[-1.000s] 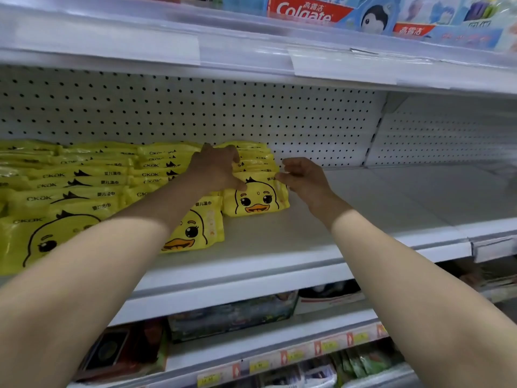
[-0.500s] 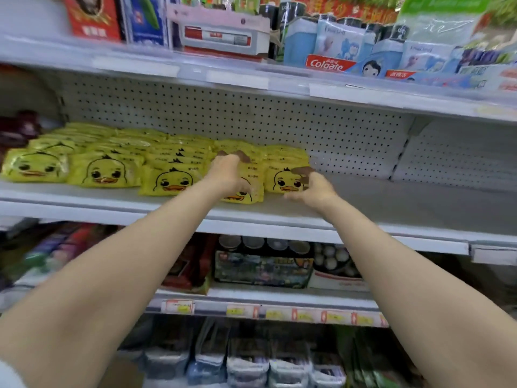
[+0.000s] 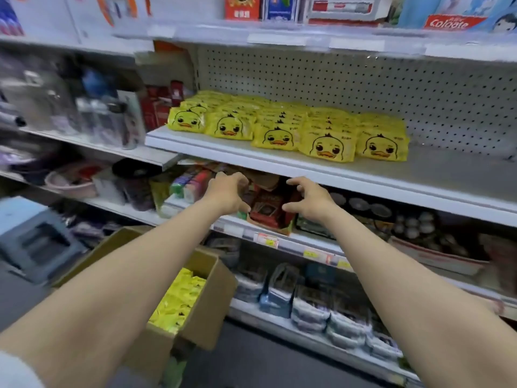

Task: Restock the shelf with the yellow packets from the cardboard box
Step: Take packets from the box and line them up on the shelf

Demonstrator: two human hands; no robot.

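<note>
Several rows of yellow duck-face packets (image 3: 288, 127) lie stacked on the white shelf (image 3: 279, 163) in front of the pegboard. Below and to the left, an open cardboard box (image 3: 212, 287) stands on the floor with more yellow packets (image 3: 179, 298) inside. My left hand (image 3: 228, 193) and my right hand (image 3: 307, 198) hover side by side below the shelf's front edge, fingers loosely curled, both holding nothing. They are in front of the lower shelf's red boxes, apart from the packets.
The shelf's right half (image 3: 453, 169) is bare. Toothpaste boxes (image 3: 450, 22) sit on the shelf above. Red boxes (image 3: 268, 208) and round tins (image 3: 369, 208) fill the shelf below, bagged goods (image 3: 321, 306) the lowest. Bottles (image 3: 100, 116) crowd the left bay.
Both hands let go of the front packets and drew back down below the shelf edge. The view pulled back and swung left, bringing the box into sight.
</note>
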